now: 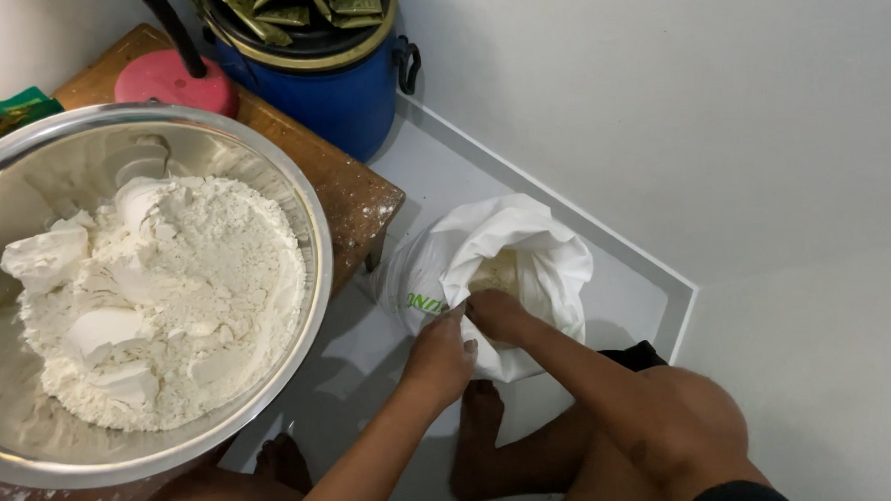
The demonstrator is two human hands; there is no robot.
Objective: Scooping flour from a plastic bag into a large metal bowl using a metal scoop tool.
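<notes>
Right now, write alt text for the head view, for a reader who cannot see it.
Both hands, left hand and right hand, grip the open white bag on the floor. A steel bowl heaped with flour sits on a wooden table beside it.

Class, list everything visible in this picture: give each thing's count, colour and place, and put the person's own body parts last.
metal bowl: one, silver, on the wooden table at left
flour: one heap, white, in the bowl
wooden table: one, brown, left
blue barrel: one, blue with black lid, in the corner
pink base: one, pink with a dark pole, on the table
white bag: one, white, on the floor
left hand: one, gripping the bag's edge
right hand: one, at the bag's mouth
feet: two, bare, on the floor
</notes>
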